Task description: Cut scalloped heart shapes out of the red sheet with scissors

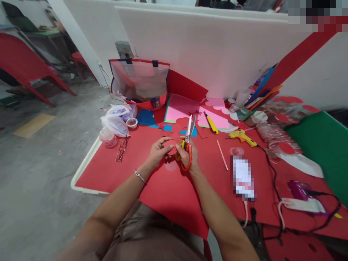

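Observation:
Between my two hands is a small red paper circle. My left hand pinches its left side between thumb and fingers. My right hand has its thumb and fingertips at the circle's right edge. The same hand carries scissors with orange and yellow handles, their blades pointing away from me and slightly apart. Just below the hands, a clear round plastic lid lies on the red table covering. Past the blades are red and blue paper scraps.
A yellow cutter, a striped pencil, a yellow glue gun and a phone with cables lie to the right. Stacked clear lids stand behind them. Eyeglasses and a plastic bag are at the left; pink sheets lie behind.

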Demonstrator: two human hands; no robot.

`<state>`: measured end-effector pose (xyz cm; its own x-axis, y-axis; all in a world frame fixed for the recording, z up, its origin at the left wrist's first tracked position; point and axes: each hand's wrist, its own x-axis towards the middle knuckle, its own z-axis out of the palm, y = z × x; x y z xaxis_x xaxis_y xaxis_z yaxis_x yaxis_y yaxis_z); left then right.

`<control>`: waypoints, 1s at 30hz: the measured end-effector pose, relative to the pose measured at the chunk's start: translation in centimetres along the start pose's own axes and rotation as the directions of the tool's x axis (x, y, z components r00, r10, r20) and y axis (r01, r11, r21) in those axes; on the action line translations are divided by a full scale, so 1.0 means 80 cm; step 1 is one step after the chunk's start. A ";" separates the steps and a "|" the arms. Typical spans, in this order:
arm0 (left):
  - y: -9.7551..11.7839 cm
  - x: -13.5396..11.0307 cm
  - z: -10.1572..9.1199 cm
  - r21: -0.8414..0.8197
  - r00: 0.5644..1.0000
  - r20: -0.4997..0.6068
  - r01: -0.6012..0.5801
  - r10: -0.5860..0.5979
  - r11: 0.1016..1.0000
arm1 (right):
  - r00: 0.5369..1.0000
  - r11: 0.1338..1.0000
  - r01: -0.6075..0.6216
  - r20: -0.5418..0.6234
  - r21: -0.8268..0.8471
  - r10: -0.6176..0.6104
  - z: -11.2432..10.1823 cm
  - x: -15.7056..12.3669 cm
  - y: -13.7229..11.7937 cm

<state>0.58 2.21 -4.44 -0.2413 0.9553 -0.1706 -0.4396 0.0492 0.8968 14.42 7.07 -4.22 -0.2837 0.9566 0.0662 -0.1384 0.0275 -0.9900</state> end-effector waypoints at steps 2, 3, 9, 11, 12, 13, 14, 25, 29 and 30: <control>-0.004 0.002 -0.001 0.003 1.000 -0.010 0.017 -0.017 1.000 | 1.000 1.000 0.016 -0.003 -0.011 -0.016 -0.002 0.001 0.000; -0.006 0.003 -0.002 0.009 0.999 -0.023 0.024 -0.024 1.000 | 1.000 1.000 0.022 -0.005 -0.013 -0.022 -0.003 0.001 0.001; -0.010 0.003 -0.001 -0.014 0.997 -0.075 0.034 -0.035 0.999 | 0.999 1.000 -0.014 0.052 0.024 0.013 -0.001 -0.001 0.006; -0.010 0.003 -0.002 -0.013 0.996 -0.079 0.027 -0.028 1.000 | 0.998 1.000 -0.008 0.062 0.024 0.006 -0.002 -0.001 0.007; -0.010 0.004 -0.003 -0.014 0.996 -0.082 0.020 -0.021 1.000 | 0.998 1.000 -0.007 0.068 0.023 0.005 -0.003 -0.001 0.006; -0.010 0.004 -0.003 -0.011 0.996 -0.083 0.011 -0.012 1.000 | 0.996 1.000 -0.016 0.083 0.024 0.014 -0.006 -0.001 0.005; -0.011 0.004 -0.004 -0.008 0.996 -0.085 0.002 -0.003 1.000 | 0.994 0.999 -0.040 0.106 0.025 0.037 -0.010 0.000 0.004; 0.007 0.005 -0.009 0.021 0.992 -0.126 0.028 -0.025 0.999 | 0.797 0.934 -0.355 0.507 -0.048 0.329 -0.071 0.001 -0.031; 0.013 0.004 -0.010 0.038 0.993 -0.115 0.032 -0.027 0.999 | 0.770 0.947 -0.292 0.555 -0.132 0.315 -0.079 0.001 -0.038; 0.013 0.004 -0.010 0.035 0.994 -0.105 0.034 -0.030 0.999 | 0.754 0.949 -0.274 0.577 -0.156 0.312 -0.082 0.001 -0.038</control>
<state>-0.66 2.30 -3.91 -0.3179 0.9174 -0.2393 -0.4171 0.0914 0.9043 21.00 8.98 -2.00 -0.8051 0.5628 -0.1874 0.0940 -0.1908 -0.9771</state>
